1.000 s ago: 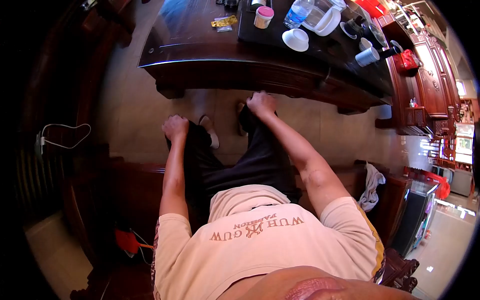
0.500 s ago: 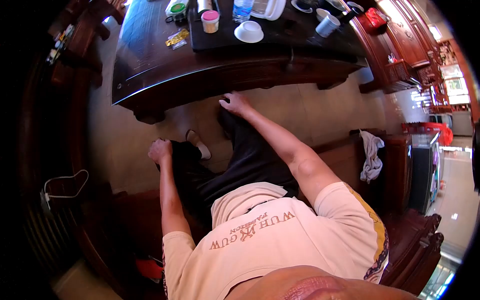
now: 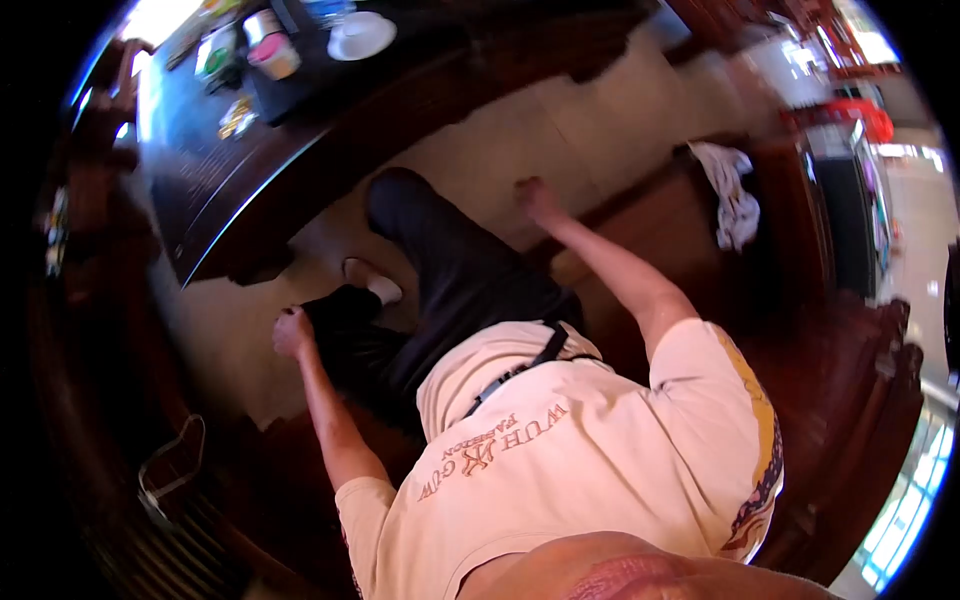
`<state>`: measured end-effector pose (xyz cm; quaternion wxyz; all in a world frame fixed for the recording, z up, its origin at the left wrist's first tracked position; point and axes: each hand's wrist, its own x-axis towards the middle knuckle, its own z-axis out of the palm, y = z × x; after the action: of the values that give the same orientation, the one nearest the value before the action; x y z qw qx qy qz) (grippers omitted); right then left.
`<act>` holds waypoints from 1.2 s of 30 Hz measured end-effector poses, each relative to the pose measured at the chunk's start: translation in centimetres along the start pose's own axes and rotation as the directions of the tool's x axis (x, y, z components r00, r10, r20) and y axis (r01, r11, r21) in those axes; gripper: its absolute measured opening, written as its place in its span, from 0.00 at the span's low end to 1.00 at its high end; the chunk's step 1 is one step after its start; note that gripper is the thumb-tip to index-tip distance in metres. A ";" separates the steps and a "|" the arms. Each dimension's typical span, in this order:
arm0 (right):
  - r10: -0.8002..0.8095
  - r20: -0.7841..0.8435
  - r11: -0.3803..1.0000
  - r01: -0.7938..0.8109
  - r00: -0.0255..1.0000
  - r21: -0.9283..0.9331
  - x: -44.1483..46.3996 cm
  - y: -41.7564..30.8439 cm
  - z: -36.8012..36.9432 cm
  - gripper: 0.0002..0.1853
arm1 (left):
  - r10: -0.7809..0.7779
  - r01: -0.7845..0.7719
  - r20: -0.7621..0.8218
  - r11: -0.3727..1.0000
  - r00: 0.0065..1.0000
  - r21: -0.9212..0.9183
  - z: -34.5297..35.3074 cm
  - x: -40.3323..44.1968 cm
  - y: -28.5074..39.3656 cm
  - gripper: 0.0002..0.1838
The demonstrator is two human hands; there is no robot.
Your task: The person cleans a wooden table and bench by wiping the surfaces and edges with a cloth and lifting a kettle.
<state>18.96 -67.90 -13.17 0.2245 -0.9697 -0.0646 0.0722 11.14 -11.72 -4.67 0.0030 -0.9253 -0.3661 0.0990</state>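
My left hand (image 3: 293, 332) is beside my left knee, at the edge of the dark trousers (image 3: 450, 260). Its fingers look curled in, and I see nothing held in them. Out to the right, my right hand (image 3: 537, 200) hangs over the floor tiles, apart from my right knee and close to the edge of the wooden seat (image 3: 625, 205). Motion smears its fingers. Between my legs a foot in a light slipper or shoe (image 3: 371, 280) is on the floor.
A dark wooden table (image 3: 195, 185) stands ahead, bearing a white bowl (image 3: 362, 36), a pink-lidded jar (image 3: 274, 56) and a small yellow packet (image 3: 237, 118). A pale cloth (image 3: 728, 195) hangs at the right. A white wire hanger (image 3: 172, 465) is at lower left.
My right hand has left my right knee and moved right. My left hand has shifted slightly outward and down. The view has turned, so the table appears tilted and further left.
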 end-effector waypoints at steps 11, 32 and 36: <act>0.863 -0.358 0.403 -0.913 0.357 0.061 -13.3 21.3 -13.7 0.24 | -0.010 0.002 0.064 0.993 0.998 0.114 -1.2 0.1 0.9 0.26; 0.943 -0.229 0.173 -0.942 0.243 -0.287 -14.5 36.4 -22.5 0.23 | 0.056 -0.091 0.093 0.897 0.994 0.432 0.9 0.9 0.1 0.37; 0.886 0.010 0.394 -0.741 0.463 -0.544 -15.9 47.7 -21.7 0.18 | 0.062 -0.098 0.095 0.892 0.994 0.441 0.2 0.3 1.1 0.35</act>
<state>11.42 -122.15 -13.31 -0.0940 -0.8711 0.3763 0.3013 12.07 -12.36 -5.03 0.1962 -0.9097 -0.2952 0.2163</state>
